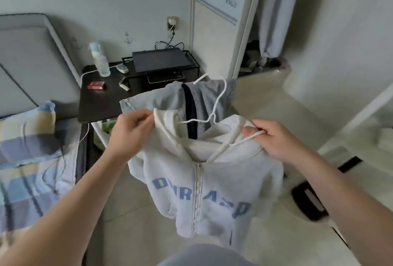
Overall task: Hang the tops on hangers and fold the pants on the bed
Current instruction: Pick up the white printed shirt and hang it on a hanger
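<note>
Both hands pinch the hoodie on its hanger.

A pale wall is seen, dotted with anchor stickers, a socket set into it. A dark table is placed against it, a wire rack at its far right corner. Pale floor tiles are softly lit.

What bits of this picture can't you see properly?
Head view:
Arms of the white wire hanger, hidden inside the white zip-up hoodie.
Folds break up the hoodie's blue lettering: unreadable.
Label of small red box on black table: too blurred.
Left edge cuts off the blue checked bedding.
</note>
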`<act>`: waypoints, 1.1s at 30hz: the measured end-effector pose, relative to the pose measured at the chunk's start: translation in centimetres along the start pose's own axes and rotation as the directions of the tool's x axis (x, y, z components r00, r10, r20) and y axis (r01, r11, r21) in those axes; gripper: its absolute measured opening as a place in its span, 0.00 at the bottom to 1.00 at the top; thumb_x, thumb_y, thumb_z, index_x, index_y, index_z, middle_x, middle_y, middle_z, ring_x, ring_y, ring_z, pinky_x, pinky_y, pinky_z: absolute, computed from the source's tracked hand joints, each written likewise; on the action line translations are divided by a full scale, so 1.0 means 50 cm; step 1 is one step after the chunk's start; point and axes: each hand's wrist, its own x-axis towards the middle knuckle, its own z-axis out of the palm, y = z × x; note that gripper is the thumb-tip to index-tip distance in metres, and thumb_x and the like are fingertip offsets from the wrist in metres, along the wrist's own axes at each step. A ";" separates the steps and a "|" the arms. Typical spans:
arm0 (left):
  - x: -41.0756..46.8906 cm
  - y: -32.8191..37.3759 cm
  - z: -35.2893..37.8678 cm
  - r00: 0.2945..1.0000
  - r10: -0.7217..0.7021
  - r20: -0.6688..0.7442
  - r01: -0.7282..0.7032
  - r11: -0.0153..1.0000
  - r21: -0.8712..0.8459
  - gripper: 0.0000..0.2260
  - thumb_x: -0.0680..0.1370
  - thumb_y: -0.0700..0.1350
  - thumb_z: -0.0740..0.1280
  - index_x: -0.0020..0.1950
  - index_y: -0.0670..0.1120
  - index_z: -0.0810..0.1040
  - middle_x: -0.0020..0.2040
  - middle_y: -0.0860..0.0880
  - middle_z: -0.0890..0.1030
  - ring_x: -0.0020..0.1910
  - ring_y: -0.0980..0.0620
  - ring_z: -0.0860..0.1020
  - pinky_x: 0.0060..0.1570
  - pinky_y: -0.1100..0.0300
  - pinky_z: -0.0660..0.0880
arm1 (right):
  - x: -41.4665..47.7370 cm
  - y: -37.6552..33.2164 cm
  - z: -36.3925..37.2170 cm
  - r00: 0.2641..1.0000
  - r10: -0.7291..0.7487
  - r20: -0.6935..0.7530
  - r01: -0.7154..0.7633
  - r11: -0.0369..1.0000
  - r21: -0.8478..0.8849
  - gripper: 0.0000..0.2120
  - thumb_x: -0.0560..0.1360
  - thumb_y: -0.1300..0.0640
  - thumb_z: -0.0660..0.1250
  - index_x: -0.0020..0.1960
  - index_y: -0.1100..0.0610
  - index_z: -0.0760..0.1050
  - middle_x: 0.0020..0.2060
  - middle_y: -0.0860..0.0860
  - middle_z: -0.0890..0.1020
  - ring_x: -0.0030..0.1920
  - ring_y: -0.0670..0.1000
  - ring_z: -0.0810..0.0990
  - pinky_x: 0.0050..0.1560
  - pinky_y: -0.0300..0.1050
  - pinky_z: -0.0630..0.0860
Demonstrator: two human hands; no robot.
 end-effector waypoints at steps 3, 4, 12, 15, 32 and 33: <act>0.069 0.044 0.119 0.999 -0.012 0.052 0.014 0.999 -0.035 0.13 0.70 0.59 0.63 0.39 0.54 0.83 0.30 0.55 0.79 0.30 0.61 0.73 0.33 0.59 0.70 | -0.039 0.043 -0.091 0.997 0.074 0.029 -0.072 0.996 -0.061 0.06 0.73 0.50 0.72 0.40 0.48 0.76 0.35 0.39 0.74 0.36 0.40 0.72 0.38 0.34 0.68; 0.091 0.060 0.155 0.997 -0.014 0.071 0.017 0.999 -0.047 0.13 0.70 0.59 0.63 0.39 0.55 0.83 0.30 0.57 0.79 0.29 0.62 0.73 0.33 0.59 0.70 | -0.050 0.052 -0.111 0.993 0.115 0.037 -0.113 0.992 -0.062 0.06 0.71 0.48 0.73 0.45 0.45 0.77 0.40 0.40 0.78 0.40 0.41 0.77 0.42 0.33 0.71; 0.257 0.142 0.405 0.947 0.090 0.308 -0.078 0.996 -0.052 0.13 0.72 0.63 0.64 0.41 0.57 0.83 0.36 0.55 0.83 0.34 0.60 0.78 0.40 0.58 0.75 | -0.107 0.111 -0.193 0.913 0.329 -0.243 -0.303 0.943 0.139 0.09 0.79 0.48 0.68 0.49 0.32 0.81 0.43 0.41 0.85 0.41 0.37 0.82 0.42 0.29 0.74; 0.316 0.152 0.489 0.899 0.157 0.408 -0.132 0.987 -0.089 0.09 0.79 0.55 0.66 0.42 0.54 0.82 0.35 0.52 0.81 0.32 0.59 0.76 0.36 0.64 0.72 | -0.102 0.119 -0.216 0.844 0.390 -0.368 -0.305 0.914 0.268 0.06 0.74 0.45 0.68 0.46 0.38 0.84 0.37 0.43 0.84 0.38 0.41 0.81 0.39 0.32 0.74; 0.604 0.245 0.617 0.373 0.508 0.776 -0.340 0.853 -0.396 0.11 0.78 0.58 0.66 0.60 0.63 0.76 0.61 0.64 0.75 0.58 0.66 0.74 0.50 0.74 0.70 | 0.207 0.017 -0.306 0.365 0.427 -0.827 0.014 0.886 0.464 0.10 0.71 0.53 0.70 0.50 0.45 0.85 0.48 0.50 0.87 0.48 0.49 0.86 0.41 0.39 0.80; 0.616 0.254 0.612 0.359 0.525 0.772 -0.347 0.843 -0.411 0.11 0.78 0.59 0.66 0.60 0.64 0.76 0.61 0.66 0.75 0.59 0.68 0.73 0.52 0.74 0.69 | 0.236 0.004 -0.321 0.349 0.407 -0.844 0.031 0.895 0.444 0.10 0.72 0.53 0.70 0.50 0.45 0.86 0.48 0.50 0.87 0.48 0.50 0.86 0.41 0.40 0.80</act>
